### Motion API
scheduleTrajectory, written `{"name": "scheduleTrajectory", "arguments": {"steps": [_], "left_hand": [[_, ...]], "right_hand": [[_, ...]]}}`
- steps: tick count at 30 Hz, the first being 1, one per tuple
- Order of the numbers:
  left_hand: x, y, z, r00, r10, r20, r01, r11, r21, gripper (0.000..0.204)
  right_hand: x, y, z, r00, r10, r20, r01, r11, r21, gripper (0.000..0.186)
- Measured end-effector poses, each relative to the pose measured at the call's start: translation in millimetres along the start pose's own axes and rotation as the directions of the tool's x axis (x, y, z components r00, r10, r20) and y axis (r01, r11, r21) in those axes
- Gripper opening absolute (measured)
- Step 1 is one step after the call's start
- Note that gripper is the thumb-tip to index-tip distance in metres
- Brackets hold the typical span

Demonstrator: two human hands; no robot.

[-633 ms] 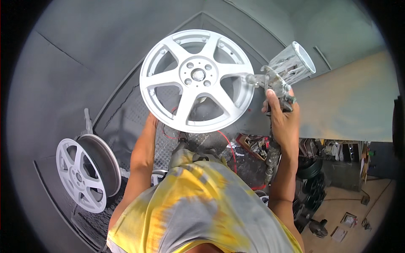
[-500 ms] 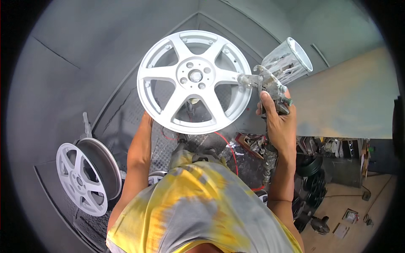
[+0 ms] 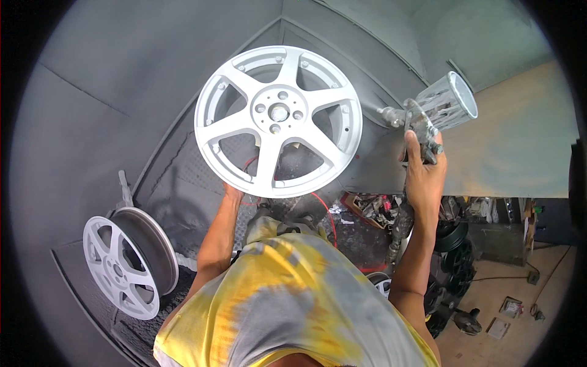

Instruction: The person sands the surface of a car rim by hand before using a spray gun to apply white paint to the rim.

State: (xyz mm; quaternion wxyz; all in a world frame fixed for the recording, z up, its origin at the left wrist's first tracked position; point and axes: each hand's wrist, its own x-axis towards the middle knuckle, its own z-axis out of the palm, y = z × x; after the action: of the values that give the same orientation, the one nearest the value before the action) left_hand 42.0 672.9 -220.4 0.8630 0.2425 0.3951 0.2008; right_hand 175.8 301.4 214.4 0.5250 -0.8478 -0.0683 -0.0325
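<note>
A white six-spoke wheel rim [image 3: 269, 160] is held up face toward me in the middle. My left hand [image 3: 232, 192] is at its lower left edge; the rim hides its fingers, so its grip cannot be told. What bears the wheel from behind is also hidden. To the right of the wheel, my right hand [image 3: 423, 174] is closed around a paint-crusted spray gun [image 3: 418, 125]. On the gun sits a tilted cup [image 3: 441, 105] streaked with white paint. The nozzle points left at the rim, apart from it, and a faint pale mist hangs before it.
Another white wheel [image 3: 119, 269] stands at the lower left near grey booth walls [image 3: 104, 92]. A red hose [image 3: 330, 217] lies on the dark floor. To the right are a broad tan panel [image 3: 507, 147], a box of clutter [image 3: 370, 208] and dark wheels [image 3: 458, 263].
The wheel has turned clockwise. My right hand has moved the spray gun rightward and slightly down, away from the rim. More of my left hand shows at the rim's edge.
</note>
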Motion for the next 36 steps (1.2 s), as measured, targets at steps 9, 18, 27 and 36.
{"name": "scheduleTrajectory", "arguments": {"steps": [9,18,27,36], "left_hand": [[27.8,44.6,7.2,1.0,0.012,0.005,-0.013,0.998,0.066,0.058],[89.7,101.5,12.7,0.998,0.029,0.051,-0.034,0.992,0.118,0.057],[130.0,132.7,13.7,0.996,0.009,0.084,-0.022,0.987,0.156,0.056],[131.9,132.8,2.8,0.997,0.029,0.067,-0.041,0.981,0.188,0.055]], "right_hand": [[3.9,-13.3,25.9,0.988,-0.055,0.144,0.016,0.966,0.259,0.021],[13.7,-22.3,56.8,0.998,-0.041,0.037,0.043,0.998,-0.05,0.021],[-12.8,-59.7,89.1,0.996,-0.063,0.065,0.061,0.997,0.041,0.029],[50.7,-64.8,160.0,0.961,-0.253,0.107,0.254,0.967,0.012,0.024]]}}
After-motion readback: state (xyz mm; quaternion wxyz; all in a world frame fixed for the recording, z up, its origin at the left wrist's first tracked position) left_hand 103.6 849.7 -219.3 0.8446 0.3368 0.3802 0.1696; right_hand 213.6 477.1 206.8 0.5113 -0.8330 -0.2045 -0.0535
